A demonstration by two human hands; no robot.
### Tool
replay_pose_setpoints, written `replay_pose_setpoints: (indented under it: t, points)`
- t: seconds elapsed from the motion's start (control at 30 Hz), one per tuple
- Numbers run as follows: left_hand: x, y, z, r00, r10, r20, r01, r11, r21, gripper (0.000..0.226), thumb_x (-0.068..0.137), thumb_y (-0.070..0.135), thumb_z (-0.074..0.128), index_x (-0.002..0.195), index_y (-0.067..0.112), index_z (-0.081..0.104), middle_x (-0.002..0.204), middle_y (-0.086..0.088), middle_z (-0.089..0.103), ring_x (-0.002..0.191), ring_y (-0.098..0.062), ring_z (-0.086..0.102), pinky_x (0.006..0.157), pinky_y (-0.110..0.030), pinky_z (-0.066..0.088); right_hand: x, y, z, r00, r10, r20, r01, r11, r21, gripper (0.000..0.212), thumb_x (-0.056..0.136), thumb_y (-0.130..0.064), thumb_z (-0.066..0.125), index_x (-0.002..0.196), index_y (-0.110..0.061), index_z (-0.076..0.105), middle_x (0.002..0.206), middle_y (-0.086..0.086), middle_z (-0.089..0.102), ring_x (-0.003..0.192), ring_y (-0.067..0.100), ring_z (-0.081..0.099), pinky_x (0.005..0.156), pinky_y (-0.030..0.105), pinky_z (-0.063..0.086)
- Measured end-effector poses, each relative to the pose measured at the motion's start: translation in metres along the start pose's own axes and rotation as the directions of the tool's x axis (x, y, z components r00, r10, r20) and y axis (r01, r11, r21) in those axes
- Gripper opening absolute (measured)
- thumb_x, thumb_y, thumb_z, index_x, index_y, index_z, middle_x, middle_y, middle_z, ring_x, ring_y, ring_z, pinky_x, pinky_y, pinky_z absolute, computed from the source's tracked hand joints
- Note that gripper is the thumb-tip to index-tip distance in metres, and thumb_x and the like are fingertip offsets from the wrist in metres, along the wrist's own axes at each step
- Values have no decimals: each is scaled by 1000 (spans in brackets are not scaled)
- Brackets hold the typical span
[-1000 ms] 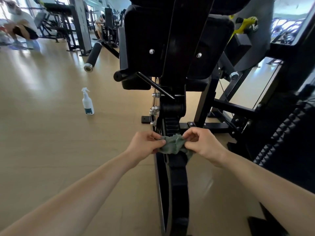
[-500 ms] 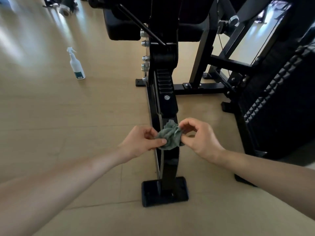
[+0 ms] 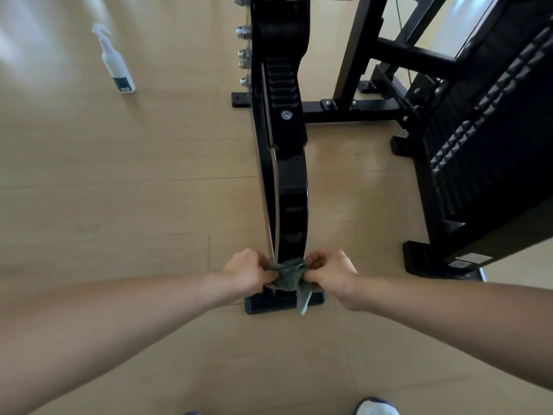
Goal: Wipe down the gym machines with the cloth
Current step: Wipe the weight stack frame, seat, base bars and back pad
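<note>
A crumpled grey-green cloth [image 3: 289,277] is wrapped over the low end of a black curved machine rail [image 3: 291,199], just above its flat foot plate [image 3: 269,305]. My left hand [image 3: 250,271] pinches the cloth's left side and my right hand [image 3: 330,274] pinches its right side, one on each side of the rail. A loose corner of the cloth hangs down over the foot plate.
A white spray bottle [image 3: 115,62] stands on the wooden floor at the upper left. A black cross frame [image 3: 353,107] and a ridged black footplate [image 3: 484,139] fill the right side. My shoe tip [image 3: 377,407] shows at the bottom edge.
Both hands have slid the cloth down the rail from near the toothed adjuster to the bottom by the foot plate. The camera has tilted downward.
</note>
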State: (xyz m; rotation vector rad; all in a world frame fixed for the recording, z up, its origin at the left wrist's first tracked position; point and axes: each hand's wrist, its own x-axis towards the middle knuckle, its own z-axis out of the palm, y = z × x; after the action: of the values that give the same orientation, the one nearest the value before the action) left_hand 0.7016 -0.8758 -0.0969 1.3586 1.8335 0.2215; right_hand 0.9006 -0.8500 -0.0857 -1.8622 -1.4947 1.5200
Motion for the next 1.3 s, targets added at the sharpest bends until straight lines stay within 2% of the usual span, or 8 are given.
replay_pose_setpoints:
  t: [0.27,0.43,0.53,0.63,0.77,0.97,1.13,1.3]
  points:
    - [2,7,5,980,-165,113,189,950,-250,12,88,22,78,85,13,72,60,-1,72,48,-10,67,46,-20,50,9,0,8,986,165,17,-166,983,81,13,81,4,69,89,-6,68,88,15,72,80,27,74,65,34,64]
    - [-14,24,-15,985,32,-170,-74,967,-245,28,71,41,84,70,17,70,58,6,71,55,-12,69,55,-35,58,4,-18,-12,995,76,-58,-62,974,218,8,82,-2,69,86,-9,67,85,11,70,78,24,70,67,36,64]
    - [-27,36,-25,889,210,-407,-315,925,-211,30,75,44,85,65,24,64,59,10,66,52,-5,58,52,-33,52,-1,-44,-29,999,13,-49,4,945,327,7,87,-2,66,89,-9,68,88,12,70,83,26,70,69,38,62]
    - [-36,54,-42,709,445,-548,-561,826,-55,25,81,53,74,75,32,62,73,16,66,59,-6,61,50,-25,48,-7,-77,-45,998,-54,26,36,884,467,13,93,-4,60,103,-5,69,93,14,69,87,26,68,69,35,59]
    - [-31,81,-68,559,566,-606,-653,751,100,14,88,50,66,95,38,65,92,22,68,80,-8,66,64,-36,55,-15,-116,-67,976,-141,165,22,820,572,15,97,-16,56,99,-10,70,90,8,68,83,20,66,66,31,58]
    - [-11,90,-95,355,708,-611,-610,670,422,27,87,40,65,106,21,71,114,7,58,104,-13,48,89,-8,33,-14,-144,-87,926,-319,202,141,788,600,27,96,-28,65,113,-9,72,103,5,76,91,16,73,79,26,59]
    - [-5,68,-94,355,825,-441,-595,563,574,42,80,43,71,114,19,65,117,4,55,105,-17,50,85,-26,43,-3,-125,-65,925,-362,119,280,858,431,31,86,-6,76,108,-25,65,106,-3,70,95,12,71,76,23,59]
    - [-4,45,-84,358,872,-335,-563,487,668,60,80,55,73,126,20,58,141,-4,48,124,-28,49,98,-36,42,8,-104,-72,910,-305,281,162,885,436,29,90,-1,71,108,-23,62,110,1,66,97,17,68,78,28,60]
